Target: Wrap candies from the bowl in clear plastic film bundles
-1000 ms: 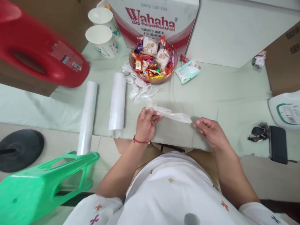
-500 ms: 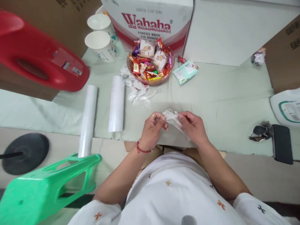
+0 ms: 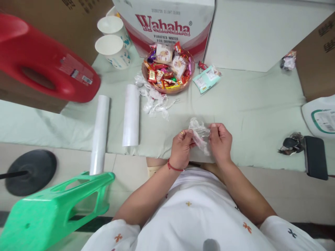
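Observation:
A crumpled piece of thin clear plastic film [image 3: 200, 134] is stretched between my hands, just above the front edge of the table. My left hand [image 3: 181, 148], with a red cord on its wrist, pinches the film's left side. On the other side my right hand [image 3: 220, 142] grips the film between thumb and fingers. More crumpled clear plastic [image 3: 154, 101] lies on the cloth beyond my left hand, beside a white roll [image 3: 131, 115].
A bowl of wrapped sweets [image 3: 170, 90] stands before a Wahaha box [image 3: 167, 22]. At left are a second roll [image 3: 99, 134], paper cups [image 3: 112, 50], a red jug [image 3: 52, 62] and a green stool [image 3: 34, 212]. A phone [image 3: 315, 158] and keys [image 3: 291, 144] lie right.
My left hand has moved right, closer to my right hand, which has shifted slightly right. The film between them is bunched up more and hangs lower.

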Motion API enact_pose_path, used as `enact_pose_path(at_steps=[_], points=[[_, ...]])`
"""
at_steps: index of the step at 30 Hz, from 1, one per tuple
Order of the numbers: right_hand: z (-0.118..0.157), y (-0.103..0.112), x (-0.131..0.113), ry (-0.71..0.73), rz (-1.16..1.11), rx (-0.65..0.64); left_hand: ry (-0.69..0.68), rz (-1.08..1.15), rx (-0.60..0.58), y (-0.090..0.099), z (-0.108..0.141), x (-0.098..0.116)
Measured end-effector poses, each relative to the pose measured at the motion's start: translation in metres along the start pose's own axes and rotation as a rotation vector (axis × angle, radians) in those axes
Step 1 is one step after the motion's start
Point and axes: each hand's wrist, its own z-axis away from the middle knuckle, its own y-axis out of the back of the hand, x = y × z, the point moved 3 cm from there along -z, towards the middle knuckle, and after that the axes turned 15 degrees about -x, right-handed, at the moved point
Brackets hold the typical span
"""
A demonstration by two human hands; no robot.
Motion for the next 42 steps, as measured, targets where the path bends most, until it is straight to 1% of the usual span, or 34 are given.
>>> enact_pose_path(at_steps=[3, 5, 7, 10, 11, 12, 13, 15, 16, 17, 24, 26, 28, 30, 32, 35, 37, 38, 40, 42], points=[[-0.005, 0.013, 0.008, -0.039, -0.109, 0.034, -0.021, -0.010, 0.062, 0.009, 0.001, 0.002], [-0.005, 0.019, 0.010, -0.073, -0.172, 0.002, -0.066, -0.056, 0.102, 0.015, 0.002, 0.003], [-0.003, 0.018, 0.008, -0.128, -0.217, -0.116, -0.099, -0.119, 0.109, 0.018, 0.003, 0.003], [0.006, 0.001, -0.001, -0.183, -0.273, -0.407, -0.139, -0.208, 0.089, 0.017, 0.004, 0.002], [0.009, -0.005, -0.003, -0.177, -0.294, -0.451, -0.142, -0.220, 0.077, 0.016, 0.004, 0.001], [0.010, -0.010, -0.005, -0.167, -0.313, -0.442, -0.140, -0.224, 0.066, 0.014, 0.005, -0.001], [0.010, -0.013, -0.006, -0.160, -0.331, -0.384, -0.133, -0.223, 0.053, 0.013, 0.005, -0.003], [0.009, -0.015, -0.005, -0.158, -0.362, -0.196, -0.109, -0.210, 0.026, 0.011, 0.006, -0.006], [0.007, -0.015, -0.003, -0.161, -0.369, -0.125, -0.096, -0.201, 0.014, 0.011, 0.007, -0.007], [0.006, -0.015, -0.002, -0.164, -0.373, -0.085, -0.083, -0.191, 0.003, 0.011, 0.008, -0.007], [-0.005, -0.012, 0.006, -0.140, -0.381, -0.035, 0.005, -0.008, -0.064, 0.018, 0.010, 0.004], [-0.006, -0.011, 0.008, -0.144, -0.407, -0.015, 0.072, 0.066, -0.121, 0.017, 0.010, 0.005], [-0.007, -0.012, 0.009, -0.158, -0.430, -0.011, 0.169, 0.132, -0.213, 0.012, 0.011, 0.003], [-0.006, -0.015, 0.010, -0.171, -0.440, -0.031, 0.209, 0.164, -0.271, 0.006, 0.012, 0.000], [-0.003, -0.017, 0.010, -0.161, -0.401, -0.044, 0.151, 0.128, -0.238, 0.002, 0.011, -0.003], [0.002, -0.016, 0.008, -0.087, -0.241, -0.034, 0.007, -0.003, -0.128, 0.000, 0.009, -0.005], [0.005, -0.015, 0.006, -0.046, -0.134, -0.025, -0.050, -0.079, -0.107, 0.000, 0.008, -0.006], [0.005, -0.014, 0.006, -0.038, -0.119, -0.016, -0.065, -0.104, -0.109, 0.000, 0.008, -0.007], [0.005, -0.011, 0.006, -0.047, -0.185, 0.027, -0.084, -0.141, -0.109, 0.002, 0.009, -0.009], [0.004, -0.005, 0.007, -0.059, -0.307, 0.108, -0.094, -0.173, -0.112, 0.003, 0.012, -0.010]])
